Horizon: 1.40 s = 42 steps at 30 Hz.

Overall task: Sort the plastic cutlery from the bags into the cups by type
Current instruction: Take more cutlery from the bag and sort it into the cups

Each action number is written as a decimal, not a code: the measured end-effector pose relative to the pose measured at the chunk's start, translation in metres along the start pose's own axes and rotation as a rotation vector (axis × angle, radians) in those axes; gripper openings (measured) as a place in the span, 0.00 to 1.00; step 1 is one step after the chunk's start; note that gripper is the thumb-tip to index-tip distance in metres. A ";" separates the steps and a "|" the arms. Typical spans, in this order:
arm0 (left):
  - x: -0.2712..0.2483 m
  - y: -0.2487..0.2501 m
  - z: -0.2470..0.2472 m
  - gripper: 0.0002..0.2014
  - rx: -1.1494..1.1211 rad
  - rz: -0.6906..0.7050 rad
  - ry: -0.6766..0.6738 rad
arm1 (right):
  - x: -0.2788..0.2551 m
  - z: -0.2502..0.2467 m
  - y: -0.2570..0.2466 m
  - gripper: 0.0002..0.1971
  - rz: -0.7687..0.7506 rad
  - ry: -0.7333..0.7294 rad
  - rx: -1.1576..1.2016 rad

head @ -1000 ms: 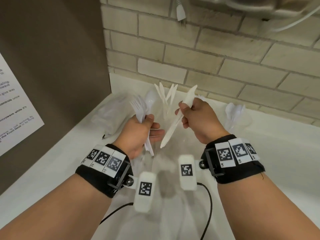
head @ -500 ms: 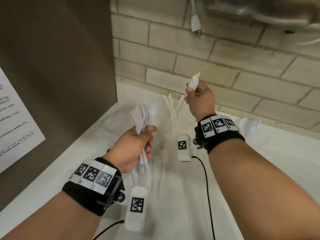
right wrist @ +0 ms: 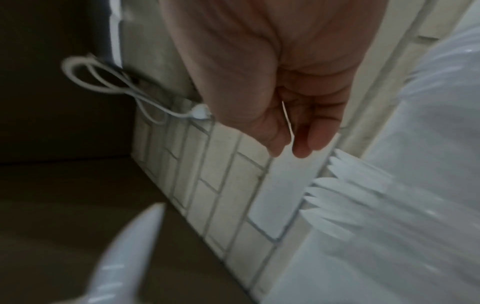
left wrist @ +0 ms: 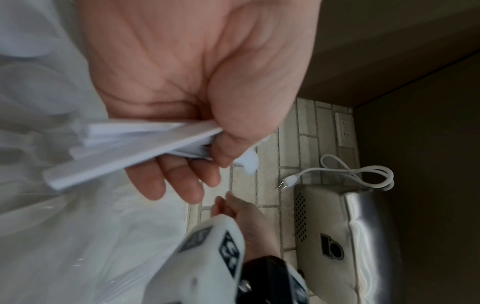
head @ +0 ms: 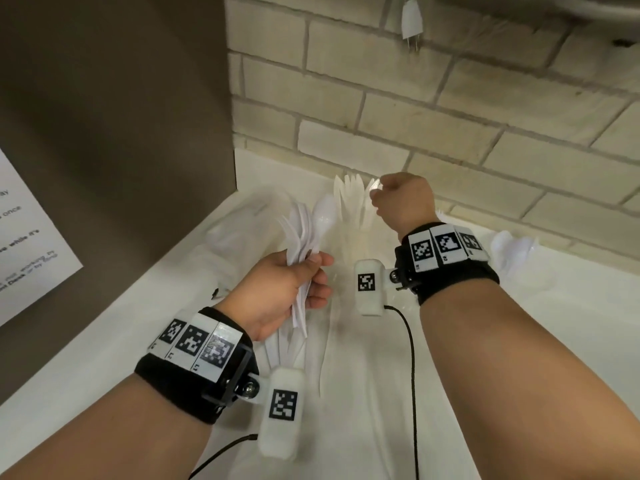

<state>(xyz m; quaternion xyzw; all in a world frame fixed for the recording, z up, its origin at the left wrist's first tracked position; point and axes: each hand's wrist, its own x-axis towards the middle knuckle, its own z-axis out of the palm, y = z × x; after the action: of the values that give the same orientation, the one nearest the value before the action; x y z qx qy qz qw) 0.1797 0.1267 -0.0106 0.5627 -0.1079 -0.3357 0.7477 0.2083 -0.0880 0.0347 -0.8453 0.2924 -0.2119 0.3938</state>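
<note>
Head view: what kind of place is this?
Probably a shared break room or kitchenette: a white counter against a painted brick wall, a printed notice that mentions a microwave, and a steel appliance with its cord unplugged.

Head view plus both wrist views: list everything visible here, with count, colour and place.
cup of knives: one, clear with white knives, by the brick wall
cup of spoons: one, white spoons, far right by the wall
cutlery bundle: several white forks and a spoon, in the left grip
knife: one, white, pinched above the knife cup
plastic bag: clear, on the white counter
plug and cord: white, hanging at the wall
left hand: holds the bundle
right hand: pinches the knife
</note>
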 end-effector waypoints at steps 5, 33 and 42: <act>-0.005 -0.001 0.011 0.09 0.017 0.021 -0.015 | -0.079 -0.026 -0.033 0.02 -0.131 -0.129 0.316; -0.042 -0.017 0.040 0.09 -0.045 0.022 -0.390 | -0.171 -0.054 -0.009 0.12 -0.213 -0.105 0.206; -0.040 -0.014 0.048 0.09 -0.035 0.027 -0.154 | -0.175 -0.050 -0.012 0.07 -0.154 0.097 0.417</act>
<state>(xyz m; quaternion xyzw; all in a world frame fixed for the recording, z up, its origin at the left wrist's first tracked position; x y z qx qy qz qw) 0.1179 0.1127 0.0018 0.5205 -0.1668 -0.3697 0.7514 0.0534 0.0075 0.0520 -0.7542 0.1954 -0.3375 0.5283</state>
